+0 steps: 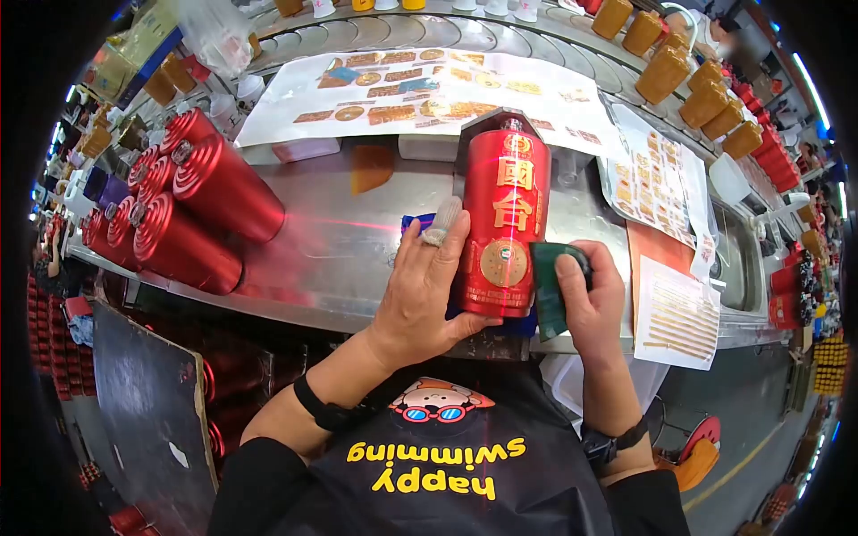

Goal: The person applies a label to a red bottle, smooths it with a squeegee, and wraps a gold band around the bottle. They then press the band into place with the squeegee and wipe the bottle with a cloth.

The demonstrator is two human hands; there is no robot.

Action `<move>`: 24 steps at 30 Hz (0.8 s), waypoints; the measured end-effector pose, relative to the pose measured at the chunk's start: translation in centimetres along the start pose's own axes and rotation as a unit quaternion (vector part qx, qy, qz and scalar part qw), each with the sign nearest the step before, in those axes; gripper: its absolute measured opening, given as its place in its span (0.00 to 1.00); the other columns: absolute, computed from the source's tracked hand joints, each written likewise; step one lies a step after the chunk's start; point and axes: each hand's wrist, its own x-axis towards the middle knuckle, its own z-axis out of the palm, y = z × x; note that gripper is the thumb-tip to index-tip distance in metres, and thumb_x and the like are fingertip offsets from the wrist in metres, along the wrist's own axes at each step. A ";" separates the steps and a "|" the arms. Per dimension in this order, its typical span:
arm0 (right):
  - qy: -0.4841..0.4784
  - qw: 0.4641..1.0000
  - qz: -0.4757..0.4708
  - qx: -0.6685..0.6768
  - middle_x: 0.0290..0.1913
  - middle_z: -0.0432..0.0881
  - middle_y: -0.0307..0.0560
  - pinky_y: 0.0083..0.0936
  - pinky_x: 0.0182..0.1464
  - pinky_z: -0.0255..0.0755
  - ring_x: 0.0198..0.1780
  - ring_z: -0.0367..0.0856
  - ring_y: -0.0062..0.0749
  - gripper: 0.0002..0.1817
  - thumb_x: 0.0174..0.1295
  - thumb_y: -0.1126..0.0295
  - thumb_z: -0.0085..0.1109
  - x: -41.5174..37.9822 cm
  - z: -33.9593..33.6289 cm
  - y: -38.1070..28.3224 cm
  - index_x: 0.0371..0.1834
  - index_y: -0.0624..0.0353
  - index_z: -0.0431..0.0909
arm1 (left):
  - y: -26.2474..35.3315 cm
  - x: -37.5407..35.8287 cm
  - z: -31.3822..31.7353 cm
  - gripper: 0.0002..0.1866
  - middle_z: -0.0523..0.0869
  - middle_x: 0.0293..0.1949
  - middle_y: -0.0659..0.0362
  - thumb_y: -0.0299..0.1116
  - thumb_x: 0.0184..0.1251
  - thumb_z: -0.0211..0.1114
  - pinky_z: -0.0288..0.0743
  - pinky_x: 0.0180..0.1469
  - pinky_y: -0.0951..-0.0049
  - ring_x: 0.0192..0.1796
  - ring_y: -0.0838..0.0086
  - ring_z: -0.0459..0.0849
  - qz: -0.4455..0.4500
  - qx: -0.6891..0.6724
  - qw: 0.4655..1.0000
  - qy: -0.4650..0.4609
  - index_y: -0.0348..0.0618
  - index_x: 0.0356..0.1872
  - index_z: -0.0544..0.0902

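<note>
A red bottle (487,205) with gold characters and a round gold emblem lies on the metal bench, its neck pointing away from me. My left hand (424,286) rests along its left side, fingers spread and thumb at the base, with a pale cover on one finger. In my right hand (590,295) is a flat dark green piece (548,290), pinched between thumb and fingers, its edge at the bottle's lower right side. Beyond the bottle lies a white sheet (295,98) bearing gold decals.
Several red bottles (228,188) lie at the left of the metal bench (340,241). Decal sheets (657,179) and a striped sheet (679,313) are at the right, near a sink (737,268). A conveyor (357,34) runs behind, with brown containers (663,75). A person (706,34) is at the far right.
</note>
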 end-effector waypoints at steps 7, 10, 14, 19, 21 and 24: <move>0.022 0.996 0.027 0.081 0.32 0.78 0.32 0.14 0.36 0.68 0.33 0.71 0.12 0.09 0.73 0.67 0.61 -0.8 0.5 0.6 0.45 0.61 0.76 | -0.9 -0.7 0.9 0.58 0.65 0.73 0.36 0.57 0.58 0.73 0.47 0.76 0.40 0.73 0.40 0.66 -0.023 -0.053 0.998 0.001 0.34 0.79 0.51; 0.038 0.989 0.049 0.134 0.33 0.77 0.32 0.14 0.37 0.69 0.34 0.71 0.12 0.08 0.72 0.68 0.61 -0.9 0.1 0.5 0.45 0.61 0.76 | 0.4 -0.2 0.3 0.59 0.63 0.73 0.36 0.53 0.53 0.77 0.47 0.76 0.40 0.74 0.39 0.64 -0.005 0.008 1.000 0.014 0.35 0.79 0.51; 0.002 0.985 0.044 0.167 0.34 0.78 0.33 0.14 0.38 0.69 0.35 0.72 0.12 0.09 0.72 0.67 0.61 -0.8 0.9 -1.1 0.46 0.61 0.75 | 1.3 1.3 0.3 0.62 0.63 0.73 0.35 0.46 0.48 0.81 0.49 0.76 0.39 0.73 0.39 0.65 0.037 0.027 0.999 0.011 0.35 0.79 0.50; 0.043 0.992 0.038 0.112 0.34 0.78 0.33 0.14 0.38 0.69 0.35 0.72 0.12 0.11 0.73 0.66 0.61 -0.6 0.2 0.6 0.47 0.62 0.75 | -0.5 -0.1 0.6 0.61 0.64 0.72 0.35 0.51 0.53 0.78 0.49 0.76 0.38 0.73 0.41 0.66 -0.022 -0.098 0.995 -0.009 0.33 0.79 0.49; 0.048 0.985 0.041 0.158 0.35 0.78 0.33 0.13 0.37 0.68 0.35 0.71 0.12 0.11 0.73 0.67 0.61 -0.8 0.5 0.0 0.47 0.62 0.75 | -0.2 -0.2 0.4 0.61 0.65 0.72 0.35 0.54 0.54 0.77 0.48 0.76 0.38 0.72 0.41 0.67 -0.023 -0.051 0.998 -0.012 0.32 0.79 0.49; 0.006 0.992 0.000 0.124 0.35 0.78 0.33 0.13 0.37 0.68 0.34 0.71 0.12 0.10 0.72 0.67 0.62 -0.6 1.2 -0.7 0.46 0.62 0.75 | 0.2 0.3 0.2 0.61 0.65 0.72 0.35 0.56 0.56 0.75 0.47 0.76 0.37 0.72 0.42 0.68 -0.016 -0.005 1.000 -0.016 0.31 0.78 0.49</move>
